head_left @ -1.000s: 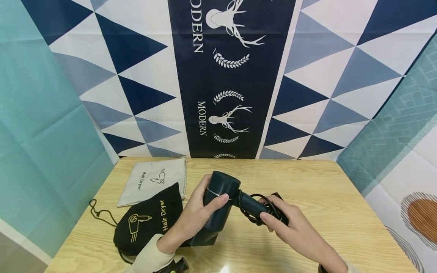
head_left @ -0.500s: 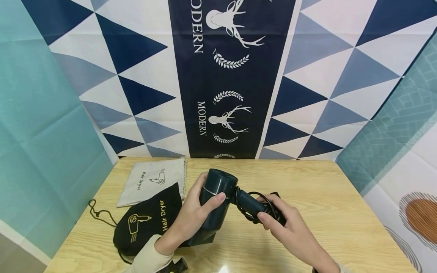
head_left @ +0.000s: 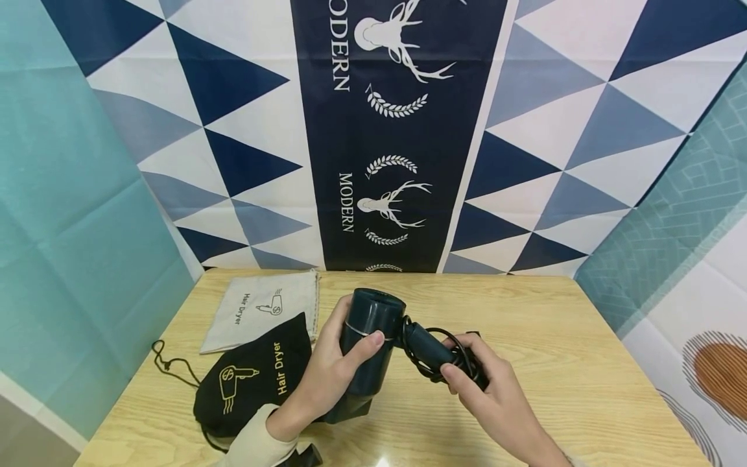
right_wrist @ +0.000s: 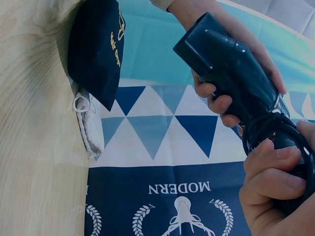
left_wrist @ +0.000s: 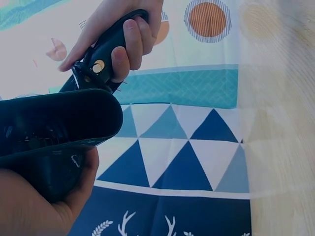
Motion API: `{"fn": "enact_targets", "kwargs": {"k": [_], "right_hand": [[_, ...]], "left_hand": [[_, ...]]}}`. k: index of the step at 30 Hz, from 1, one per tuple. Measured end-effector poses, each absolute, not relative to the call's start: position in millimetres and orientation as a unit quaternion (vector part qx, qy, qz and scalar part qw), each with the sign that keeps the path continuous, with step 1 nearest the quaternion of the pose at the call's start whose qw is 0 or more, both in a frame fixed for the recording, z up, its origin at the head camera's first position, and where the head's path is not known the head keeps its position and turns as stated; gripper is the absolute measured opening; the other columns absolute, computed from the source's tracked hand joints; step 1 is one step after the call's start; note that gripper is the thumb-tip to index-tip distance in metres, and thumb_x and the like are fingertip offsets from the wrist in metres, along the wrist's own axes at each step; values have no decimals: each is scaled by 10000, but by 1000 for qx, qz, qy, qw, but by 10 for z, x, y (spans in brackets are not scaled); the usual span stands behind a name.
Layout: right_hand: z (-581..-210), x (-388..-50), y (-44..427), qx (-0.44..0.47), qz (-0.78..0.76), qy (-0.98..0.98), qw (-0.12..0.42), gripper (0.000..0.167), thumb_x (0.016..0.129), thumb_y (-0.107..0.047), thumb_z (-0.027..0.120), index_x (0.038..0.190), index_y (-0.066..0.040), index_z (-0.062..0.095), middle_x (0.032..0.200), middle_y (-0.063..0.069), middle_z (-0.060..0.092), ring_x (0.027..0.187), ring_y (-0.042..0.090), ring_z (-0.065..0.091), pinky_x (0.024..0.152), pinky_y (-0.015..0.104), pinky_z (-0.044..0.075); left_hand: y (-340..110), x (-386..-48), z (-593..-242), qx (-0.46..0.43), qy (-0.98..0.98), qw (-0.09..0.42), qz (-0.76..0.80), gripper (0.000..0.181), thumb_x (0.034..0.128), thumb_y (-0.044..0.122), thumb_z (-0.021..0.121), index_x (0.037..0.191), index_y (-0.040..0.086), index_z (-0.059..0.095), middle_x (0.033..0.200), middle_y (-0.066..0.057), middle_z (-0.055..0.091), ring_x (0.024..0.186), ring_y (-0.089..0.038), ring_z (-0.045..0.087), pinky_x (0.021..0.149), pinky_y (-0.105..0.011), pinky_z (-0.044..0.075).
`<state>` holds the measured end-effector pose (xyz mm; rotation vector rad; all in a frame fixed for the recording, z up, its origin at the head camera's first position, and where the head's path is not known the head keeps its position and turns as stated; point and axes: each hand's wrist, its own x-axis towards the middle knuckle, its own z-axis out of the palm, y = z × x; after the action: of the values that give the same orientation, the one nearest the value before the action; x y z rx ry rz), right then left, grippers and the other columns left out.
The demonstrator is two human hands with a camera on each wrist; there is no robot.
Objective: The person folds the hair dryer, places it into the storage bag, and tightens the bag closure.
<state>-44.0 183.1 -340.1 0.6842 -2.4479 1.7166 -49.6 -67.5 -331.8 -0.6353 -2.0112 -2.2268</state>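
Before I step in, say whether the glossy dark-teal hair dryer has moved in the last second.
Yes, slightly: in the head view the hair dryer has shifted left, nearer the pale grey cloth bag.

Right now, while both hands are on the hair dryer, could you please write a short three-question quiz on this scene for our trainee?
1. Multiple choice: which hand grips the handle of the hair dryer? A) left; B) right; C) neither.

2. True or false: loops of black cord are gathered around the handle.

3. Fill in the blank: beside its drawing, the black bag bears the gold words "____ ____".

Key:
1. B: the right hand grips the handle, while the left hand grips the body.
2. True.
3. Hair Dryer.
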Motion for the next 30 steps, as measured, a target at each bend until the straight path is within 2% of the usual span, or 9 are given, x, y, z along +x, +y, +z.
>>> {"fn": "enact_targets", "kwargs": {"k": [6,18,27,30], "right_hand": [[-3436,-432,1808,239,559,-791,65,189,993,-58,590,1172,-119,576,770,27,579,605,147,536,494,286,479],[-3491,-375,1753,252,557,-783,117,266,962,19,595,1190,-117,582,758,-17,586,613,139,553,478,277,469],[-3570,-298,1586,255,626,-733,76,245,1030,33,448,1262,-48,442,760,113,554,474,65,445,378,244,420],[-3560,-278,1589,241,632,-735,59,230,1041,4,445,1264,-51,444,763,121,555,450,97,450,373,268,422]], "left_hand": [[-670,-481,-3331,-213,-654,45,-724,440,991,132,565,1403,144,411,1181,-189,593,927,-283,669,712,-453,593],[-686,-408,-3282,-220,-656,65,-719,480,977,106,576,1415,220,417,1206,-127,599,942,-280,665,705,-468,593],[-577,-386,-3324,-204,-638,93,-737,481,990,96,539,1436,149,367,1237,-193,544,931,-277,657,699,-463,595],[-580,-382,-3321,-200,-643,85,-734,485,989,102,543,1437,160,368,1227,-193,551,923,-278,661,703,-456,596]]}}
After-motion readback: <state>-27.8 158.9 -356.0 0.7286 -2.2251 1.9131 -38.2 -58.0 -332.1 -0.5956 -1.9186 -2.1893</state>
